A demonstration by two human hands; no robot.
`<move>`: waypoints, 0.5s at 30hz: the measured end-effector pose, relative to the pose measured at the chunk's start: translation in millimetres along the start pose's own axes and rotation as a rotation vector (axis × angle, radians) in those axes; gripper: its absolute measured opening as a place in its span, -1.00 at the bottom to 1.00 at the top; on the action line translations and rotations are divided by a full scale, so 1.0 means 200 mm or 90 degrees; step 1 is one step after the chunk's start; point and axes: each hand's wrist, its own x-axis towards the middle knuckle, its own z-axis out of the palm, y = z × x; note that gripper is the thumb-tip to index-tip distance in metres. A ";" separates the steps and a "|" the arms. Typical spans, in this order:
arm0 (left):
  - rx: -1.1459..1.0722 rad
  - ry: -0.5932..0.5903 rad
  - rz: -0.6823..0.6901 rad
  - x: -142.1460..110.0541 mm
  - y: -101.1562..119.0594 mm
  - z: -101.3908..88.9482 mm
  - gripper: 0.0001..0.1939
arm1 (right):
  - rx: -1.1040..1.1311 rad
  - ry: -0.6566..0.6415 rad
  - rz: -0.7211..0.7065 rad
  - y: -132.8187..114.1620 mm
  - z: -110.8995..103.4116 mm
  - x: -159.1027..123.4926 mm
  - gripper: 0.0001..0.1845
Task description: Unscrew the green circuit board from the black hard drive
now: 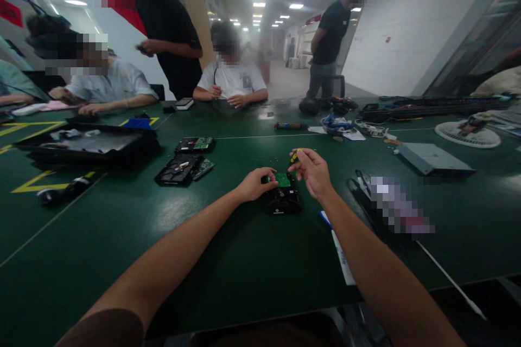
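A black hard drive (284, 200) with a green circuit board (284, 180) lies flat on the table in front of me. My left hand (257, 184) grips its left side, thumb and fingers at the edge by the board. Above the drive's right side, my right hand (312, 174) pinches a small yellow-and-black screwdriver (294, 157), tilted over the board. Whether its tip touches the drive I cannot tell. Tiny bits, perhaps screws, lie just behind the drive. To the left are another hard drive (195, 144), a black drive casing (176, 169) and a loose circuit board (204, 169).
Left on the green table (228, 260) stands a large black tray (89, 141). To the right lie a blue-and-white packet (342, 255), a grey metal box (433, 158) and a white fan grille (468, 134). Several people sit or stand beyond the table.
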 end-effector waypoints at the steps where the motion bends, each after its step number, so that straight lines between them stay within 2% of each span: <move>1: 0.000 0.002 0.002 0.00 0.00 0.00 -0.86 | 0.006 -0.003 0.000 0.00 0.00 0.00 -0.63; 5: 0.005 0.003 0.003 0.00 -0.01 0.00 -0.86 | 0.037 -0.016 0.014 0.00 0.01 -0.01 -0.63; 15: -0.010 0.003 0.001 0.00 -0.01 0.00 -0.87 | -0.001 0.002 -0.003 0.00 0.00 0.00 -0.65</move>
